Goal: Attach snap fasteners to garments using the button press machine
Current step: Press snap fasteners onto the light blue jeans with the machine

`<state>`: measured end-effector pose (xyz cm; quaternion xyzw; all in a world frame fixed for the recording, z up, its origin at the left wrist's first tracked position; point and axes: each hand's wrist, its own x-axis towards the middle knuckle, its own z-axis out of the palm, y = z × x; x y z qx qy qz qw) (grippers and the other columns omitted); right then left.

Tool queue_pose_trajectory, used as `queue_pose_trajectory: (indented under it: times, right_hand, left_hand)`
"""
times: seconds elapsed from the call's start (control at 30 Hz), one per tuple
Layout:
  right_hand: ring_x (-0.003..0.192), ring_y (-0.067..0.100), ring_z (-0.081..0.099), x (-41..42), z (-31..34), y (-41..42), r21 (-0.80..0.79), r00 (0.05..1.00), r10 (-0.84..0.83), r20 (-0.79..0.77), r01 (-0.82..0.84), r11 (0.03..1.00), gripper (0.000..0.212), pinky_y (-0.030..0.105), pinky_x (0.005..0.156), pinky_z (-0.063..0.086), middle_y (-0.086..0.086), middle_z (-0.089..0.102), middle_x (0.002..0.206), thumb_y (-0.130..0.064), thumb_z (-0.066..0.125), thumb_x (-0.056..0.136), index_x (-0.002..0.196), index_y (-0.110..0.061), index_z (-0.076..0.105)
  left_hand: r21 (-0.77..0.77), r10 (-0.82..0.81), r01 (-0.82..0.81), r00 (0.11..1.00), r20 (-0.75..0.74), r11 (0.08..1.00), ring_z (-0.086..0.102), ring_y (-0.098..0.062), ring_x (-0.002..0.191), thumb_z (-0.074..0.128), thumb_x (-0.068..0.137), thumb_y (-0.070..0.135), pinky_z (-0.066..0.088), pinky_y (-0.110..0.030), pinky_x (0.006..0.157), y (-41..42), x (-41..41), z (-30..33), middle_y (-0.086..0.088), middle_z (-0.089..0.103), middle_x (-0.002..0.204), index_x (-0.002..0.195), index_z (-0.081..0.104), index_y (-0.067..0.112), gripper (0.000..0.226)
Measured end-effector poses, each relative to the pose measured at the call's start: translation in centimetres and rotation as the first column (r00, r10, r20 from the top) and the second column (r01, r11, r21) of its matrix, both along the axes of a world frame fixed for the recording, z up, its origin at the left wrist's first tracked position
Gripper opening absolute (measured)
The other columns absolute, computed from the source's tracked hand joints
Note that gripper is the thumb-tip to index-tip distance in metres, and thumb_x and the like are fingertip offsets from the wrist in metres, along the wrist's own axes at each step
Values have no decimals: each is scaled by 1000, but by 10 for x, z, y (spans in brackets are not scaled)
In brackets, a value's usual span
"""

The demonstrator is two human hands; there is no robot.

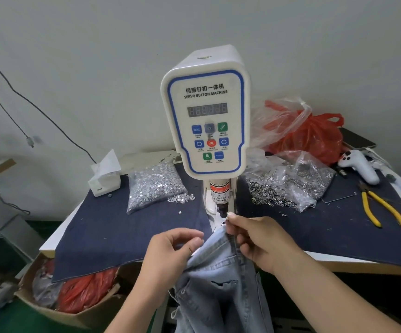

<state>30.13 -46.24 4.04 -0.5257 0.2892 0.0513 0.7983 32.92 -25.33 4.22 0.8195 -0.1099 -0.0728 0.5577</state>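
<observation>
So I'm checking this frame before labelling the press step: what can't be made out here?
Head view only:
- Lower die: hidden behind the right hand and the denim garment.
- Any snap pinched in the right hand: covered by its fingertips.
- Machine display: digits too blurred to read.
- Small button captions on the servo button machine: too small.
- Cardboard box: partly under the table, contents bagged.

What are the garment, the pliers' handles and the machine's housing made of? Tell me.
Garment: light-blue denim, likely cotton; faded weave, stitched seams.
Pliers: handles look yellow plastic or rubber-coated, slightly glossy.
Machine: housing looks smooth white moulded plastic with rounded corners.
</observation>
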Motion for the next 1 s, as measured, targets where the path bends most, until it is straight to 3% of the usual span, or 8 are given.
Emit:
queue_pose_trajectory:
  times: [0.1,0.2,0.33,0.43,0.53,0.7,0.9,1.0]
  right_hand:
    - [39,4,49,4,6,-3,77,999,25,-37,-22,997,18,16,32,33,4,73,68,-19,77,91,80,-6,74]
    - [38,4,49,9,10,-4,110,999,31,-36,-27,994,13,16,31,32,5,72,66,-15,73,94,86,-4,71]
    - [38,4,52,12,10,1,153,999,15,-50,-7,988,13,15,31,36,5,72,63,-13,70,96,88,-3,69]
    - [38,5,54,11,10,5,185,999,3,-49,6,983,14,16,32,40,6,73,64,-14,69,97,89,-2,69]
    - [39,7,56,11,11,5,222,999,-28,-27,34,974,14,16,34,43,9,72,63,-11,69,97,90,1,69]
    - [39,7,57,10,8,3,248,998,-55,-9,56,967,14,16,34,43,9,70,60,-10,70,95,87,1,70]
    - [44,7,58,7,8,-12,126,997,60,45,-65,990,20,16,38,45,12,73,69,-17,67,97,93,0,76]
    - [46,7,56,5,6,-27,10,998,34,55,-35,999,27,17,42,48,11,74,70,-21,63,100,95,1,78]
  left_hand:
    - [15,-105,107,990,-93,994,72,-6,74,84,90,15,53,-19,69,4,-22,-5,2,81,82,86,82,36,22]
    - [28,-183,187,977,-112,982,71,-2,72,84,89,14,49,-12,67,5,-33,-10,2,81,82,87,79,38,24]
    - [2,-124,125,990,-69,992,76,-8,78,82,91,20,52,-14,69,-6,-29,-8,4,81,83,85,81,35,16]
    - [-47,-25,24,1000,-15,999,75,-1,76,83,90,21,50,-8,64,-18,-20,-8,9,80,81,80,83,32,15]
    - [-42,20,-18,999,51,999,73,1,85,84,90,23,49,-7,73,-27,-8,-11,15,80,84,82,83,32,11]
    - [-50,32,-29,998,59,998,76,-7,85,83,91,20,59,-24,80,-41,6,-14,10,80,86,90,81,25,5]
    - [-73,46,-39,994,95,997,72,4,88,81,92,20,49,-8,75,-55,16,-14,16,80,86,88,83,27,8]
    - [-53,48,-43,995,92,998,69,10,90,82,93,23,47,-5,75,-62,18,-14,26,77,85,86,79,35,14]
